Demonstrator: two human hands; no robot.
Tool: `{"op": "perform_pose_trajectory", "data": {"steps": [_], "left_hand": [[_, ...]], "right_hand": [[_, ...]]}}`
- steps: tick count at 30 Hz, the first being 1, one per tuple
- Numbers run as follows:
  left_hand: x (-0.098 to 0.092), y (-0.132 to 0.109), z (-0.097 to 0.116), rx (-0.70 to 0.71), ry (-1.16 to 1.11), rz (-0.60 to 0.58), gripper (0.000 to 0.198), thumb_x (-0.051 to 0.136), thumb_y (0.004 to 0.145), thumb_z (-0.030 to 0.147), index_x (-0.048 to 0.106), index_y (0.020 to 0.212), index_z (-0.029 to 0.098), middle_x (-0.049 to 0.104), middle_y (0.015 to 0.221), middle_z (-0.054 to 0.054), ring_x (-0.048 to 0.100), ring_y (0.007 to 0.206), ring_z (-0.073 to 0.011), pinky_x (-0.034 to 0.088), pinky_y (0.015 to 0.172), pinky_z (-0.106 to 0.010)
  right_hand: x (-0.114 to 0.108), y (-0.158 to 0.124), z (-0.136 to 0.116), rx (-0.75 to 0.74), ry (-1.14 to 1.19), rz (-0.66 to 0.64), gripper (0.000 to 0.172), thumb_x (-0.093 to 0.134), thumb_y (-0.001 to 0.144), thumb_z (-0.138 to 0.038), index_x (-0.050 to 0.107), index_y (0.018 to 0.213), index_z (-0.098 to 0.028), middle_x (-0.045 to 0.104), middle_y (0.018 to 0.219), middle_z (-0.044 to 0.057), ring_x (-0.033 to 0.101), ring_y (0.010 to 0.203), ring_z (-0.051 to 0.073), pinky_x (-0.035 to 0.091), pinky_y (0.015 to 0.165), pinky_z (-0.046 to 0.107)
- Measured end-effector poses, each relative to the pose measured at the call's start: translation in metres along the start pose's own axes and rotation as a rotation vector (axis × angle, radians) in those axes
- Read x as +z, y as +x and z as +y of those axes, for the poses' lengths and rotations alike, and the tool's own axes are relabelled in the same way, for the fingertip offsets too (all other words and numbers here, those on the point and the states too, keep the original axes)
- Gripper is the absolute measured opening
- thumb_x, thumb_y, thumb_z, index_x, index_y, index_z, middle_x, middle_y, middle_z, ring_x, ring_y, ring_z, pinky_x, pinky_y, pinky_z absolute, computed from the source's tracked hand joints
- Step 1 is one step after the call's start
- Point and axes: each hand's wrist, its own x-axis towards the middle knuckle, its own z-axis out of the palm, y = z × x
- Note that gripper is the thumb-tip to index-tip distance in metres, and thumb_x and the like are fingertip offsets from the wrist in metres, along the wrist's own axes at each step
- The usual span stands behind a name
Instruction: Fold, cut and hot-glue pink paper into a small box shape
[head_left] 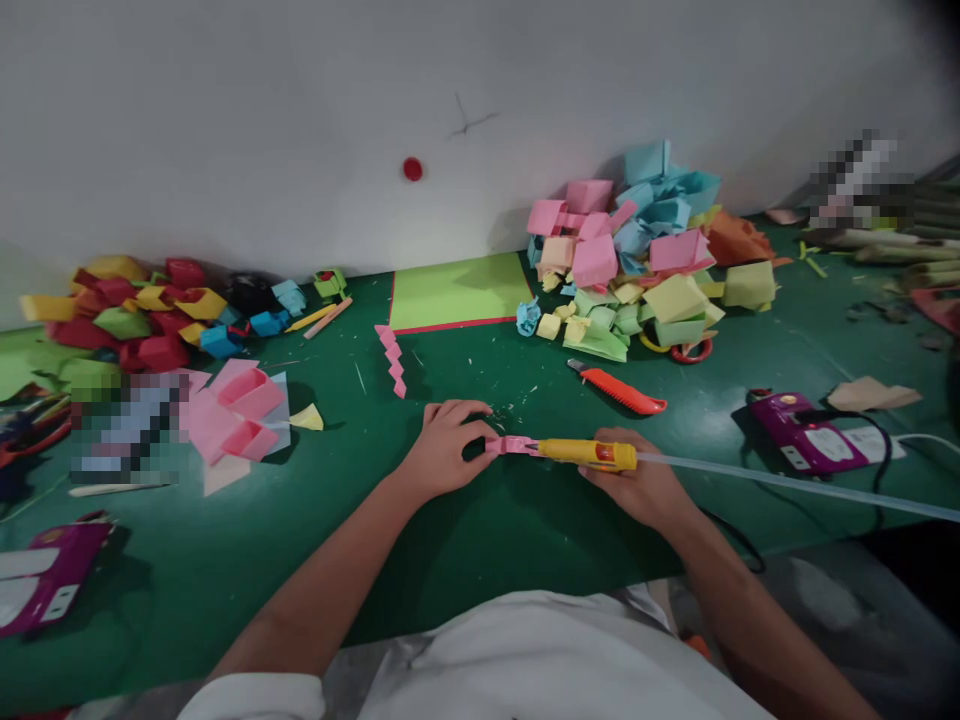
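Observation:
Near the front middle of the green table, my left hand (453, 450) pinches the end of a small folded pink paper piece (514, 444). My right hand (637, 480) is wrapped round a yellow glue gun (577, 453), its nozzle touching or very close to the right end of the pink paper. A long clear glue stick (787, 482) sticks out of the gun's back toward the right. Beyond my left hand lies a zigzag pink paper strip (391, 362). An orange box cutter (619, 388) rests beyond my right hand, its blade end pointing left.
Folded coloured papers pile up at the left (157, 340) and right (637, 270). A green sheet (461, 292) leans against the wall. Pink paper pieces (232, 410) lie left, with a purple device (56, 575) near the edge. Another purple device (810, 432) with a black cable sits right.

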Motion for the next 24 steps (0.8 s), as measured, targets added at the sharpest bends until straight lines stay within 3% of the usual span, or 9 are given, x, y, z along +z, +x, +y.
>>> {"op": "perform_pose_trajectory", "data": {"steps": [14, 24], "left_hand": [[-0.0001, 0.0000, 0.0007, -0.006, 0.002, 0.001, 0.014, 0.065, 0.093, 0.036, 0.074, 0.101, 0.030, 0.063, 0.135, -0.003, 0.054, 0.127, -0.0294, 0.035, 0.099, -0.046], [0.0001, 0.0003, 0.0007, -0.001, 0.008, 0.001, 0.015, 0.065, 0.093, 0.037, 0.074, 0.102, 0.030, 0.063, 0.136, -0.004, 0.054, 0.126, -0.0294, 0.035, 0.099, -0.046]], "right_hand": [[-0.0008, 0.0005, 0.0040, -0.020, -0.011, -0.022, 0.023, 0.062, 0.077, -0.030, 0.044, 0.063, -0.025, 0.054, 0.067, -0.001, 0.054, 0.066, 0.019, 0.042, 0.063, 0.032], [-0.0033, -0.0022, -0.0026, -0.089, -0.037, -0.021, 0.018, 0.062, 0.084, -0.035, 0.054, 0.070, -0.026, 0.060, 0.072, 0.000, 0.058, 0.070, 0.021, 0.046, 0.068, 0.035]]}}
